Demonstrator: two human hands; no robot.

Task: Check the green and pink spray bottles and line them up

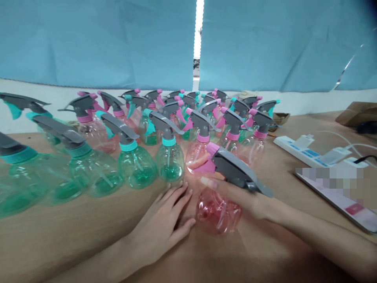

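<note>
My right hand (pixel 235 192) is wrapped round the neck of a pink spray bottle (pixel 219 216), with a finger at its pink trigger. The bottle's grey head tilts, and its clear pink body hangs just above or on the table; I cannot tell which. Palm down, my left hand (pixel 165 216) lies on the wooden table with fingers stretched, left of that bottle and holding nothing. Just beyond its fingertips stands a green spray bottle (pixel 171 161) with a turquoise collar. Another green spray bottle (pixel 137 167) is beside it.
Several more green and pink spray bottles crowd the back and left of the table (pixel 126 204). To the right lie a white power strip (pixel 306 151) with plugs and cables, and a phone or tablet (pixel 338 200). A blue curtain (pixel 88 43) hangs behind.
</note>
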